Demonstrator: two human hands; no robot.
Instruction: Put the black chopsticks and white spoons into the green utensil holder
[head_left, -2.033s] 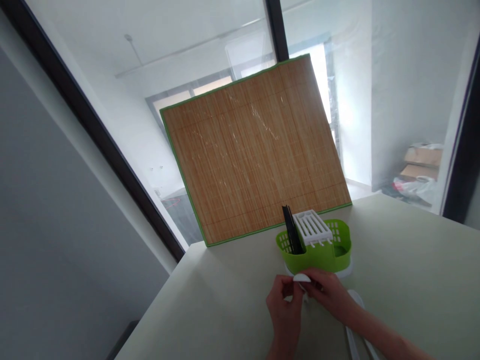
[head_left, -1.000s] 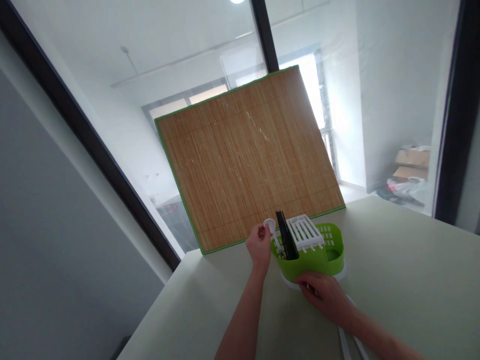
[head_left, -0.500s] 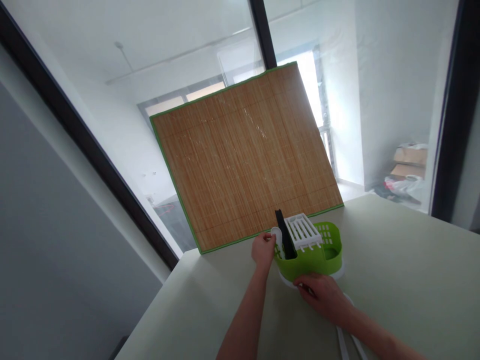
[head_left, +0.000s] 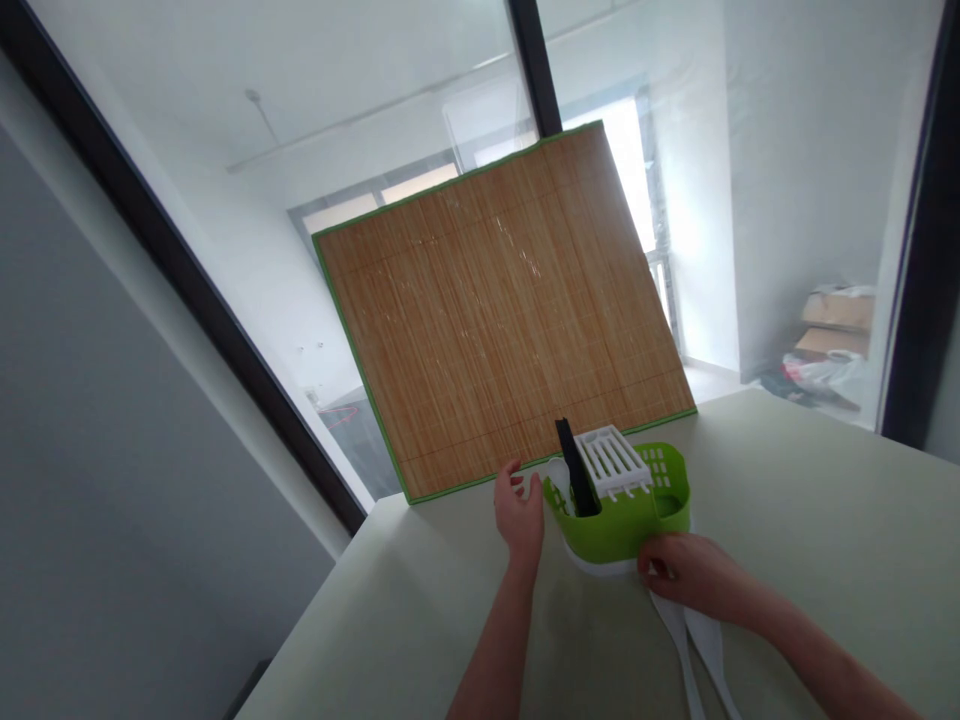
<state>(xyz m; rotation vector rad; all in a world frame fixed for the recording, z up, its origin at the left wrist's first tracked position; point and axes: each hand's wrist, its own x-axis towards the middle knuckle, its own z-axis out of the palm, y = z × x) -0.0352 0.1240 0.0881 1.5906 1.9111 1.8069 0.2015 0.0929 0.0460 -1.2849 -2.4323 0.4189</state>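
Beyond the left hand stands a brown mat with green edging, its lower edge on the pale table. Behind the mat rises a window with a dark frame. Well left of the left hand is a grey wall. Far beyond the right hand, through the glass, cardboard boxes sit behind a bag.

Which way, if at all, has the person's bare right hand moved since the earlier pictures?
Yes. Against the rectangular, green-edged tan bamboo mat, the right hand has moved rightward, along the front of the green plastic basket.
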